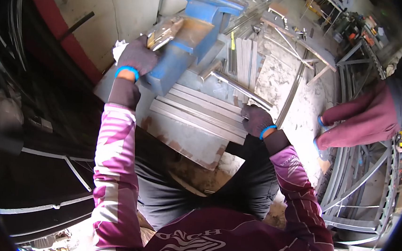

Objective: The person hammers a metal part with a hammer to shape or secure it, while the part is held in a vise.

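My left hand (138,57), in a dark knitted glove with a blue cuff, is closed at the side of the blue bench vise (167,71). Its fingers meet a brown and pale bundle (167,32) lying on the vise; what exactly the bundle is I cannot make out. Something white and crumpled (119,49) shows beside that hand. Several flat grey metal bars (197,108) lie side by side on the metal bench top (185,145). Around the right ends of these bars my gloved right hand (258,120) is closed. Just above it ends the vise's steel handle (244,89).
More long metal strips (246,63) lie beyond the vise. A low wooden-edged table (306,44) stands farther back. At the right, a person in maroon trousers (367,115) stands by a rack of metal lengths (361,185). Dark sheet material (32,169) fills the left side.
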`<state>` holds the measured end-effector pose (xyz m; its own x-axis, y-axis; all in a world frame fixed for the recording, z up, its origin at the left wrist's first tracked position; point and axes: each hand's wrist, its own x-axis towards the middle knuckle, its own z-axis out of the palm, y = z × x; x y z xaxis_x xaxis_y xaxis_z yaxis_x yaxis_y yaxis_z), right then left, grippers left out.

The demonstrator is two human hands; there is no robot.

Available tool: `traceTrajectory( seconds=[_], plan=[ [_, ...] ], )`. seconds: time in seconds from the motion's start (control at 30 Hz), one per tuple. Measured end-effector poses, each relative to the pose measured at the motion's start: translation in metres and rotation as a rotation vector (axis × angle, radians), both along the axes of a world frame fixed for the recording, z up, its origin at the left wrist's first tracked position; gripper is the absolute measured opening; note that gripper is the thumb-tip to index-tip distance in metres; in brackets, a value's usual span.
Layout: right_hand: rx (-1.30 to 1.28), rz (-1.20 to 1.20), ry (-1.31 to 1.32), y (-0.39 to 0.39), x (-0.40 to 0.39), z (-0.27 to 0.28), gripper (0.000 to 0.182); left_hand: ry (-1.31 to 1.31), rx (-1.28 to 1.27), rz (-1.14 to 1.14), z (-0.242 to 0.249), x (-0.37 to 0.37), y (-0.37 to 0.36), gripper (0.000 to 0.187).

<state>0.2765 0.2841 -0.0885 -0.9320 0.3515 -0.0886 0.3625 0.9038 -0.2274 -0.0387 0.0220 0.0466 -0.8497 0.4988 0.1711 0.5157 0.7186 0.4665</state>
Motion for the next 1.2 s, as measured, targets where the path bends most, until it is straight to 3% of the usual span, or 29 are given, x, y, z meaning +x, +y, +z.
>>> traceTrajectory(
  seconds=[0.03,0.1,0.23,0.33,0.37,0.53,0.6,0.8,0.9,0.97,1.07,1.2],
  plan=[
    [0.004,-0.005,0.005,-0.002,0.005,0.006,0.036,0.005,0.004,-0.005,-0.003,0.006,-0.007,0.047],
    [-0.016,-0.034,0.005,-0.003,0.014,0.014,0.041,-0.182,0.404,-0.056,-0.012,0.016,-0.021,0.039],
    [-0.14,-0.051,-0.05,0.003,0.013,0.01,0.046,-0.385,0.68,-0.071,-0.041,0.011,-0.032,0.032],
    [-0.249,0.02,0.018,0.017,0.011,-0.003,0.035,-0.322,0.682,0.0,-0.036,0.021,-0.029,0.037],
    [-0.36,0.055,0.052,0.021,0.012,-0.004,0.036,-0.3,0.697,-0.001,-0.038,0.022,-0.03,0.042],
    [-0.364,-0.045,-0.029,0.013,0.011,0.0,0.047,-0.22,0.794,-0.06,-0.052,0.023,-0.034,0.041],
    [-0.202,-0.012,-0.106,0.007,0.009,0.004,0.048,-0.262,0.766,-0.059,-0.051,0.024,-0.036,0.035],
    [-0.125,-0.019,-0.218,-0.01,0.005,0.024,0.049,-0.215,0.799,-0.092,-0.062,0.017,-0.035,0.029],
    [-0.008,0.026,-0.143,-0.024,0.014,0.017,0.048,-0.257,0.847,-0.097,-0.059,0.019,-0.036,0.024],
    [0.021,0.193,0.189,-0.049,0.019,0.03,0.048,-0.297,0.794,-0.077,-0.059,0.017,-0.039,0.022],
    [0.124,0.252,0.152,-0.08,0.019,0.04,0.049,-0.277,0.81,-0.091,-0.061,0.013,-0.037,0.022],
    [0.142,0.223,0.045,-0.068,0.018,0.005,0.038,-0.316,0.793,-0.091,-0.056,0.019,-0.037,0.025]
  ],
)
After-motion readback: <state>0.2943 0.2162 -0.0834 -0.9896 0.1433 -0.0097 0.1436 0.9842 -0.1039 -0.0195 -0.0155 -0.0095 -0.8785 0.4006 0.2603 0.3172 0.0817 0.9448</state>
